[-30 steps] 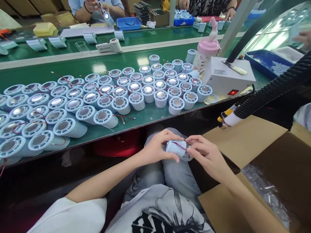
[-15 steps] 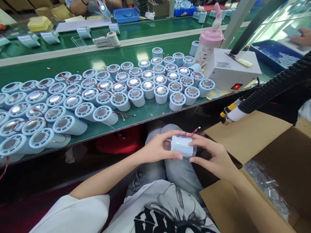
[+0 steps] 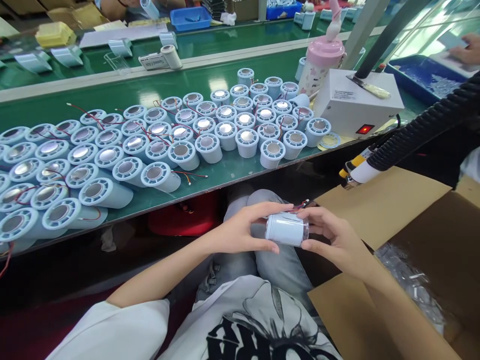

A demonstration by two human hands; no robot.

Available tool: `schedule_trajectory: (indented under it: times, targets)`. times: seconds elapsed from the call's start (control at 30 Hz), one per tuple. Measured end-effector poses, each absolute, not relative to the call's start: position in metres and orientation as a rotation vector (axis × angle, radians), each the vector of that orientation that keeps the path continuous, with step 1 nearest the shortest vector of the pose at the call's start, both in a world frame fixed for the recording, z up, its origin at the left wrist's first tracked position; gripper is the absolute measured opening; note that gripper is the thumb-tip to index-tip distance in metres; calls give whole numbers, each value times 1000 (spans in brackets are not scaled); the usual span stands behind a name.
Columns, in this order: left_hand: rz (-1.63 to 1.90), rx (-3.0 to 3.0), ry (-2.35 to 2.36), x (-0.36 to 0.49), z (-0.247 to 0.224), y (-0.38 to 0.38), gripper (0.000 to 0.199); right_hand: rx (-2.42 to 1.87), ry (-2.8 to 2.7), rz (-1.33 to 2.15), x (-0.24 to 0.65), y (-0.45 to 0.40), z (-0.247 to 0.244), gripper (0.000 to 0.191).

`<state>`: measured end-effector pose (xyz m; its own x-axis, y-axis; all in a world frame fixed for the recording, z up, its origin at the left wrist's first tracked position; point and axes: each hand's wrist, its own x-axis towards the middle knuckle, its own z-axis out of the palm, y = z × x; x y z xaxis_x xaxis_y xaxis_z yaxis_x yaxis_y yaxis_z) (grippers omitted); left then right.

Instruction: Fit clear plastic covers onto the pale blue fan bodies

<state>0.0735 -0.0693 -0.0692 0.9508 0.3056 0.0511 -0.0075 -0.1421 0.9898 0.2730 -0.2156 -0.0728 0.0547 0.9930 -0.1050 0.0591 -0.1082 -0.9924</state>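
A light-blue cylindrical housing [image 3: 285, 230] lies sideways above my lap, with a clear plastic sleeve at its right end. My left hand [image 3: 255, 227] grips its left end, thumb below and fingers over the top. At the sleeved end, my right hand [image 3: 330, 232] holds it between thumb and fingers. Thin red and dark wires with a small white connector [image 3: 305, 202] stick up behind the housing. On the green bench in front stand many similar blue housings [image 3: 247, 142], with round metal discs in their tops and some with loose wires.
An open cardboard box [image 3: 390, 205] with clear plastic pieces [image 3: 412, 285] stands at my right. Above it hangs a black ribbed hose [image 3: 420, 127]. A white box with a red switch [image 3: 358, 100] and a pink-lidded bottle [image 3: 324, 57] stand on the bench. Another person's hand [image 3: 467, 50] shows at far right.
The housing has turned in my hands, so its wires sit further behind it. My right fingers have shifted right, showing more of the clear sleeve. The view has shifted slightly.
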Motion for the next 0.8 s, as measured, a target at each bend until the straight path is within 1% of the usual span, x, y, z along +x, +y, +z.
schedule_trajectory:
  times: [0.3,0.57,0.8]
  targets:
    - [265,1713,229,73,-68,-70,76,-1282,-996,1381,273,-212,-73,31]
    - [266,1733,216,73,-69,-71,77,-1252,-822,1447,271,-209,-78,27]
    - [259,1730,197,73,-67,-70,76,-1279,-671,1526,269,-207,-83,38]
